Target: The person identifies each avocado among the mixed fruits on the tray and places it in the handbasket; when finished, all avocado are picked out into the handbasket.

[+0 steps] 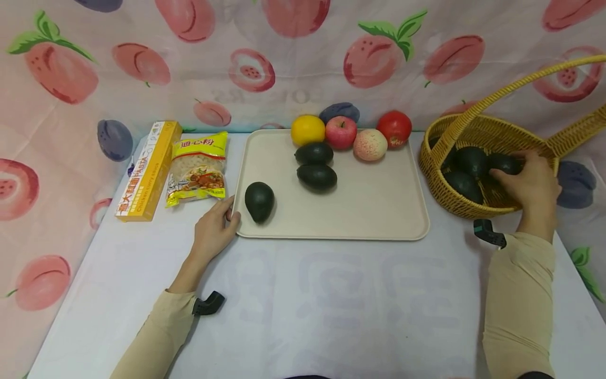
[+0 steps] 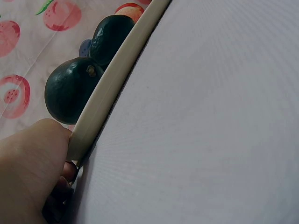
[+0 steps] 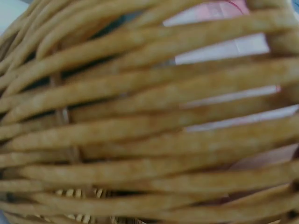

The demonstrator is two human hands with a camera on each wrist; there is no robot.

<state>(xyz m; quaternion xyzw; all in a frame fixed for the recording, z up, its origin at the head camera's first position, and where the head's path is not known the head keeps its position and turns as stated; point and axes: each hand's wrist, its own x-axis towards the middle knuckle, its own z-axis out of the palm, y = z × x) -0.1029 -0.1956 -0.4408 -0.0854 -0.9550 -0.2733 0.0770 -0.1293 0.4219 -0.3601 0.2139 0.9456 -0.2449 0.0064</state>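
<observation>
My left hand (image 1: 214, 229) grips the left rim of a beige tray (image 1: 364, 210); in the left wrist view its thumb lies at the rim and its fingers curl below. Near that hand, a dark green avocado (image 1: 259, 201) rests on the tray. Two more avocados, a front one (image 1: 317, 177) and a back one (image 1: 314, 153), lie toward the tray's middle. Inside a wicker basket (image 1: 440, 181) on the right, my right hand (image 1: 537, 179) holds an avocado (image 1: 504, 163) between thumb and fingers. Several other avocados (image 1: 472, 161) sit beside it. Basket weave (image 3: 140, 107) blocks the right wrist view.
Along the tray's back edge are a lemon (image 1: 307, 130), an apple (image 1: 341, 132), a peach (image 1: 370, 145) and a tomato (image 1: 395, 129). Left of the tray lie a pasta bag (image 1: 198, 168) and a pasta box (image 1: 149, 171). The basket's tall handle (image 1: 502, 97) arches over its opening.
</observation>
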